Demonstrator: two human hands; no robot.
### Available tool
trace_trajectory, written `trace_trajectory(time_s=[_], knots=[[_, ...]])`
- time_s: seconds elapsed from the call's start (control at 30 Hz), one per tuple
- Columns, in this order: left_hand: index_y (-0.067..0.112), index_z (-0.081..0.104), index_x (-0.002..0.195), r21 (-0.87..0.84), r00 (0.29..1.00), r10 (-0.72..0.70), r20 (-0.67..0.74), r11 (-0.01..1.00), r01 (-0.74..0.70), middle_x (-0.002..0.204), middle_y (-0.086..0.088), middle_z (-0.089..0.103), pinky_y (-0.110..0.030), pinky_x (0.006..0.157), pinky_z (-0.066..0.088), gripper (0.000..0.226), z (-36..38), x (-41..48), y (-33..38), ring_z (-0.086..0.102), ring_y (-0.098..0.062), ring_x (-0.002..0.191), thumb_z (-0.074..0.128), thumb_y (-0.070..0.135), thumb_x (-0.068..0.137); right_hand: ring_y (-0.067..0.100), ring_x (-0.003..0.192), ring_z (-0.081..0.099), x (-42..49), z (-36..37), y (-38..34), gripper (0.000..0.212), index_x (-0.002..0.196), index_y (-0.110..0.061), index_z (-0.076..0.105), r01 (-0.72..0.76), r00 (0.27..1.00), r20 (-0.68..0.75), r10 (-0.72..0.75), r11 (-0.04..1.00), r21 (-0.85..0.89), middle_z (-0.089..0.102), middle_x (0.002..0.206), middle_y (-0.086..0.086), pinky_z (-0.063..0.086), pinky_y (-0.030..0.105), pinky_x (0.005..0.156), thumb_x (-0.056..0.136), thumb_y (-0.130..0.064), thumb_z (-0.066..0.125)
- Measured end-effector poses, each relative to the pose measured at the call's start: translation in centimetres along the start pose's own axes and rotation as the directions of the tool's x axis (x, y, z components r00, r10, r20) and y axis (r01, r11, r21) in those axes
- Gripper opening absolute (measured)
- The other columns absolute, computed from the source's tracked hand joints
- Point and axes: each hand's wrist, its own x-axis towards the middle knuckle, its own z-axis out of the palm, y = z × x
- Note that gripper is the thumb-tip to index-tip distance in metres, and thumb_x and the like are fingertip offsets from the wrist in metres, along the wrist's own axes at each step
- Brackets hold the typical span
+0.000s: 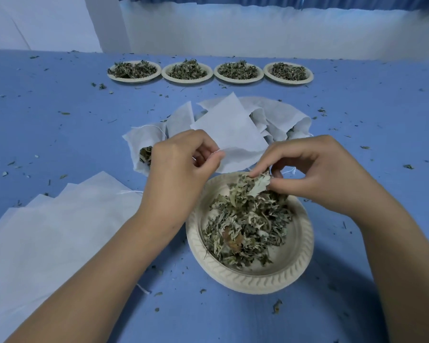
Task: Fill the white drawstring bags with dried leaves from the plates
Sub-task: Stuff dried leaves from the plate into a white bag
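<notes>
- Pinching the white bag [229, 134] at its edge, the left hand [181, 164] holds it.
- Right hand [317, 174] pinches dried leaves [256, 181] above the near plate [248, 278].
- 4 plates [209, 81] behind.

blue table [357, 107], white wall [233, 28], blue curtain [357, 1]

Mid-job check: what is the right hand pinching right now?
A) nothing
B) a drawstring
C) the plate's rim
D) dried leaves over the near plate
D: the right hand pinches a clump of dried leaves just above the near plate, while the left hand holds the edge of a white bag.
</notes>
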Motion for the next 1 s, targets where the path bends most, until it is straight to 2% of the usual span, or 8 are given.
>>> trace_trajectory(time_s=[0.2, 0.3, 0.4, 0.53, 0.63, 0.77, 0.87, 1.0], knots=[[0.010, 0.066, 0.073, -0.078, 0.999, -0.042, 0.007, 0.996, 0.042, 0.061, 0.014, 0.054, -0.006, 0.056, 0.039, 0.016, 0.3, -0.6, 0.5, 0.051, 0.004, 0.058, 0.074, -0.003, 0.078, 0.019, 0.079, 0.064, 0.4, 1.2, -0.4, 0.021, 0.090, -0.018, 0.069, 0.198, 0.945, -0.284, -0.160, 0.974, 0.109, 0.069, 0.081, -0.003, 0.049, 0.023, 0.076, 0.071, -0.012, 0.061], [0.015, 0.063, 0.074, -0.076, 0.999, -0.049, 0.008, 0.996, 0.049, 0.059, 0.016, 0.053, -0.005, 0.057, 0.037, 0.024, 0.4, -0.7, 0.7, 0.052, 0.005, 0.057, 0.072, -0.007, 0.077, 0.009, 0.079, 0.065, 0.6, 1.9, -0.2, 0.024, 0.090, -0.019, 0.068, 0.203, 0.923, -0.351, -0.160, 0.975, 0.088, 0.068, 0.083, -0.006, 0.048, 0.019, 0.075, 0.072, -0.004, 0.064], [0.011, 0.062, 0.076, -0.105, 0.999, -0.037, -0.009, 0.994, 0.036, 0.058, 0.014, 0.054, -0.006, 0.057, 0.038, 0.015, 0.5, -0.8, 0.7, 0.052, 0.001, 0.056, 0.070, -0.001, 0.078, 0.014, 0.079, 0.066, 0.6, 2.4, 0.3, 0.028, 0.088, -0.016, 0.069, 0.157, 0.904, -0.399, -0.150, 0.988, -0.015, 0.069, 0.085, -0.004, 0.049, 0.019, 0.073, 0.075, 0.006, 0.062], [0.008, 0.059, 0.077, -0.178, 1.000, -0.028, -0.007, 0.984, 0.027, 0.057, 0.004, 0.055, -0.015, 0.056, 0.041, 0.014, 0.6, -1.0, 0.8, 0.050, -0.005, 0.054, 0.069, 0.007, 0.087, 0.015, 0.076, 0.064, 0.7, 3.0, 0.8, 0.023, 0.087, -0.007, 0.071, 0.171, 0.897, -0.375, -0.235, 0.966, -0.196, 0.067, 0.084, -0.001, 0.051, 0.021, 0.067, 0.072, 0.007, 0.061], [0.010, 0.058, 0.075, -0.247, 0.999, -0.039, -0.030, 0.969, 0.030, 0.056, 0.003, 0.055, -0.012, 0.056, 0.039, 0.017, 0.6, -1.1, 1.2, 0.049, -0.004, 0.051, 0.068, 0.009, 0.089, 0.020, 0.072, 0.060, 0.7, 3.1, 1.2, 0.025, 0.087, -0.003, 0.071, 0.203, 0.900, -0.283, -0.331, 0.894, -0.400, 0.065, 0.082, 0.008, 0.049, 0.030, 0.064, 0.070, 0.014, 0.063], [0.008, 0.058, 0.075, -0.236, 0.999, -0.027, -0.036, 0.972, 0.018, 0.057, 0.003, 0.055, -0.010, 0.055, 0.038, 0.016, 0.7, -1.3, 1.4, 0.051, -0.005, 0.052, 0.068, 0.007, 0.088, 0.024, 0.070, 0.061, 0.9, 3.7, 1.5, 0.029, 0.088, -0.001, 0.072, 0.166, 0.936, -0.160, -0.314, 0.793, -0.586, 0.067, 0.083, 0.010, 0.047, 0.032, 0.066, 0.065, 0.016, 0.070], [0.007, 0.057, 0.076, -0.216, 1.000, -0.028, 0.000, 0.976, 0.027, 0.057, -0.002, 0.056, -0.020, 0.052, 0.043, 0.015, 0.8, -1.4, 1.3, 0.056, -0.015, 0.054, 0.068, 0.005, 0.087, 0.020, 0.076, 0.063, 0.9, 3.7, 1.1, 0.025, 0.093, -0.001, 0.072, 0.192, 0.931, -0.181, -0.316, 0.847, -0.496, 0.068, 0.087, 0.009, 0.049, 0.025, 0.071, 0.071, 0.011, 0.066], [0.008, 0.057, 0.077, -0.230, 0.999, -0.037, 0.010, 0.972, 0.038, 0.057, -0.003, 0.057, -0.027, 0.052, 0.046, 0.014, 0.9, -1.4, 1.2, 0.057, -0.019, 0.054, 0.067, 0.007, 0.087, 0.020, 0.095, 0.062, 0.7, 3.0, 0.9, 0.025, 0.105, -0.001, 0.067, 0.171, 0.962, -0.189, -0.198, 0.974, -0.152, 0.064, 0.103, 0.006, 0.049, 0.021, 0.081, 0.080, -0.001, 0.063]])
